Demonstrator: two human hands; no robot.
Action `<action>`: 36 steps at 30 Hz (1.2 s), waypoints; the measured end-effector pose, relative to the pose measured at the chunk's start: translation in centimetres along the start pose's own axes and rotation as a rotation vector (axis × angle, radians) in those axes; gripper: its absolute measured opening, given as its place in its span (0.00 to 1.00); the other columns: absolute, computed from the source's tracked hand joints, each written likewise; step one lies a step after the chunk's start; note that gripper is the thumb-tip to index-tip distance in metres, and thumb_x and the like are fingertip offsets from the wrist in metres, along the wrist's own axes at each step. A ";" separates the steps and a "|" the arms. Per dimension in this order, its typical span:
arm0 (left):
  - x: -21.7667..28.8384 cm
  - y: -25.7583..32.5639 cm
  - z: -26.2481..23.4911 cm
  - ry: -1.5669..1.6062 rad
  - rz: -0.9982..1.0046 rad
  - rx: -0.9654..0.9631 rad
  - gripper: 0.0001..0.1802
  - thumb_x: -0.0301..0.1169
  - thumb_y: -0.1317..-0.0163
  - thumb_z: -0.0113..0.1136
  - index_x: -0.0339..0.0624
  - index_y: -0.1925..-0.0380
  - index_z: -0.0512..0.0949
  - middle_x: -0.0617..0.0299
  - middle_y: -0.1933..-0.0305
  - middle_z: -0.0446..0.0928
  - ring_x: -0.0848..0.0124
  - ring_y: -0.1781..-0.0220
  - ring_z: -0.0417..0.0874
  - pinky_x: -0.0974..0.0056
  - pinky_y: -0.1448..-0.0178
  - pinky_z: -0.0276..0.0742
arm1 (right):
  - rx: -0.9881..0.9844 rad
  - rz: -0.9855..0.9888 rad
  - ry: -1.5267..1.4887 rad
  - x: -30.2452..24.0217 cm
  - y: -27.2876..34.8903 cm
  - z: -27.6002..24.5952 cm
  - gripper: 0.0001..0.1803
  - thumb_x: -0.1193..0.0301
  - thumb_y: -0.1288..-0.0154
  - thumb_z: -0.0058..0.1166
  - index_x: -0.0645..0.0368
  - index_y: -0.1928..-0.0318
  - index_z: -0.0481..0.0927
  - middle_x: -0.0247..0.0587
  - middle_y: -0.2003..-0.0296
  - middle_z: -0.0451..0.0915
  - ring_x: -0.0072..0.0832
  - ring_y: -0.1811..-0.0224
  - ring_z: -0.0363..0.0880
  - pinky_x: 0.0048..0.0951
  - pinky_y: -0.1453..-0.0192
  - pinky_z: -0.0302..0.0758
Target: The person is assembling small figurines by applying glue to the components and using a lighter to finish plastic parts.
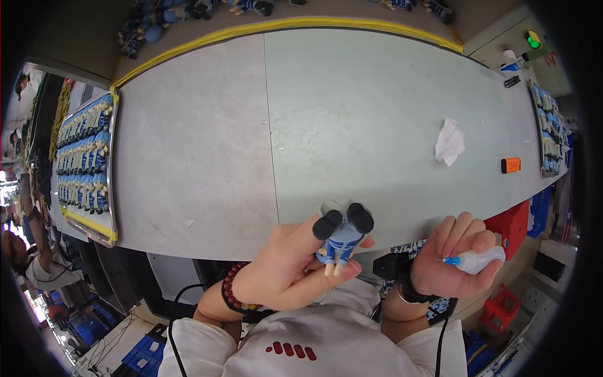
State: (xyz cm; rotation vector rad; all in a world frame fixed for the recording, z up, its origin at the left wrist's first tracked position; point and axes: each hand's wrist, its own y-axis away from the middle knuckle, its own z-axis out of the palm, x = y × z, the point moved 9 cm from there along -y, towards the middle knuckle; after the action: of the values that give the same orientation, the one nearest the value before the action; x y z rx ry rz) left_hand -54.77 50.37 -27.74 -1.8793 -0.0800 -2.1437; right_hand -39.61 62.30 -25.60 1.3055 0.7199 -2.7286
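A small blue figurine (344, 242) with black shoes is in my left hand (289, 264), whose fingers are closed round it. Its black soles face up and away from me, and its head end is hidden by my hand. My right hand (453, 257) is closed on a whitish squeeze bottle (480, 259) with a blue tip and a fine nozzle, lying across the palm. The nozzle points left toward the figurine, well apart from it. Both hands are above the near edge of the grey table (207, 151).
Trays of similar figurines stand at the left (113, 163) and right (541, 135) table ends. A crumpled white tissue (450, 142) and an orange-black box (510, 165) lie on the right. More figurines (245, 6) sit on the far shelf. A red stool (501, 308) stands below right.
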 end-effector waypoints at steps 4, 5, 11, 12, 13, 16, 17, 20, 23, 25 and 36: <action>-0.4 0.2 0.0 0.088 -0.188 0.072 0.12 0.23 0.49 0.57 0.31 0.64 0.70 0.54 0.65 0.73 0.75 0.73 0.71 0.70 0.70 0.66 | 0.008 0.021 -0.012 0.5 0.1 -0.1 0.19 0.55 0.38 0.38 0.57 0.74 0.71 0.31 0.86 0.60 0.19 0.84 0.55 0.19 0.82 0.53; -0.4 0.1 -0.1 0.088 -0.188 0.072 0.12 0.23 0.49 0.57 0.31 0.64 0.70 0.54 0.65 0.73 0.75 0.73 0.71 0.70 0.70 0.66 | 0.012 0.027 -0.022 0.5 0.1 -0.1 0.19 0.55 0.37 0.38 0.57 0.75 0.71 0.31 0.85 0.60 0.19 0.84 0.55 0.19 0.82 0.53; -0.1 0.0 0.1 0.047 -0.126 0.023 0.16 0.23 0.50 0.59 0.33 0.61 0.68 0.52 0.64 0.72 0.78 0.75 0.68 0.73 0.72 0.65 | 0.005 0.069 -0.049 0.9 0.4 0.1 0.19 0.55 0.37 0.38 0.57 0.74 0.70 0.31 0.85 0.59 0.19 0.85 0.55 0.19 0.82 0.53; -0.6 0.0 0.2 0.043 -0.171 0.005 0.21 0.28 0.51 0.60 0.33 0.57 0.66 0.53 0.65 0.71 0.78 0.76 0.67 0.74 0.72 0.64 | 0.009 0.068 -0.047 0.9 0.3 0.0 0.19 0.55 0.37 0.38 0.57 0.74 0.70 0.31 0.85 0.59 0.19 0.85 0.55 0.19 0.82 0.53; -1.0 0.3 0.3 0.037 -0.213 -0.009 0.26 0.32 0.51 0.61 0.32 0.54 0.65 0.54 0.65 0.70 0.79 0.77 0.65 0.74 0.73 0.64 | -0.002 0.077 -0.045 0.9 0.4 0.2 0.19 0.55 0.37 0.38 0.57 0.74 0.69 0.31 0.85 0.60 0.19 0.84 0.55 0.19 0.82 0.53; -2.3 0.8 0.3 0.381 -0.382 0.105 0.40 0.45 0.53 0.62 0.29 0.47 0.59 0.57 0.68 0.68 0.79 0.78 0.63 0.74 0.75 0.64 | -0.043 0.105 -0.046 1.0 0.5 0.9 0.19 0.54 0.37 0.37 0.56 0.73 0.68 0.32 0.83 0.60 0.20 0.84 0.56 0.19 0.82 0.53; -2.0 0.7 0.5 0.384 -0.381 0.102 0.40 0.45 0.53 0.62 0.29 0.47 0.59 0.57 0.68 0.68 0.79 0.78 0.63 0.74 0.75 0.64 | -0.072 0.123 -0.051 1.2 0.5 1.3 0.19 0.54 0.38 0.37 0.56 0.73 0.68 0.32 0.82 0.61 0.20 0.83 0.56 0.19 0.82 0.54; -2.5 0.7 0.5 0.485 -0.470 0.157 0.48 0.52 0.55 0.60 0.26 0.44 0.56 0.59 0.71 0.66 0.79 0.78 0.63 0.74 0.77 0.63 | -0.089 0.122 -0.037 1.5 0.8 2.0 0.19 0.53 0.38 0.37 0.56 0.74 0.67 0.33 0.81 0.61 0.21 0.82 0.57 0.20 0.82 0.54; -1.5 0.6 1.3 0.492 -0.331 -0.072 0.21 0.32 0.44 0.42 0.34 0.51 0.61 0.58 0.60 0.64 0.74 0.62 0.64 0.67 0.52 0.61 | -0.136 0.196 0.017 1.9 1.1 2.9 0.21 0.52 0.39 0.38 0.57 0.74 0.67 0.34 0.81 0.62 0.22 0.81 0.58 0.21 0.82 0.55; -1.8 0.8 1.3 0.486 -0.355 -0.068 0.20 0.30 0.45 0.42 0.34 0.53 0.62 0.58 0.61 0.63 0.70 0.59 0.64 0.63 0.46 0.57 | -0.159 0.212 0.056 2.1 1.2 3.2 0.21 0.51 0.39 0.39 0.58 0.74 0.67 0.34 0.81 0.62 0.22 0.81 0.58 0.21 0.82 0.56; -2.5 1.0 0.6 0.412 -0.524 0.217 0.47 0.54 0.58 0.62 0.28 0.47 0.60 0.61 0.74 0.67 0.80 0.79 0.63 0.77 0.78 0.59 | -0.220 0.373 0.195 2.8 1.9 3.6 0.27 0.47 0.49 0.55 0.64 0.74 0.78 0.39 0.81 0.74 0.30 0.78 0.70 0.26 0.75 0.67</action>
State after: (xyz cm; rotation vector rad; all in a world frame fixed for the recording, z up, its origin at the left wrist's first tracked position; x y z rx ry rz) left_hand -53.67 50.02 -30.24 -1.3655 -0.7549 -2.6814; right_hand -43.66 59.58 -26.48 1.4909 0.6826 -2.1905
